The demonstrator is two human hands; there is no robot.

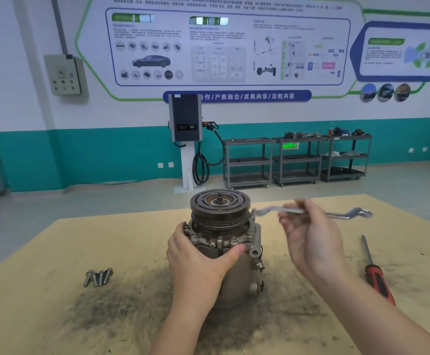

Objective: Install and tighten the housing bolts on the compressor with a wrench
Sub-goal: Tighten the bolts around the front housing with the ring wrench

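Left hand [198, 254] grip curled round one upright compressor [224, 242]. Right hand [311, 237] grip pinches one wrench [336, 213], blurred. Four loose bolts [98, 277] near tabletop [55, 252] left edge; one screwdriver [376, 274] toward its right edge.

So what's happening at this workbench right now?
A person is working on a grey metal compressor standing upright on the tan tabletop. The left hand grips its housing, while the right hand holds a silver offset wrench near the rim. Four loose steel bolts lie to the left, a red-handled screwdriver to the right.
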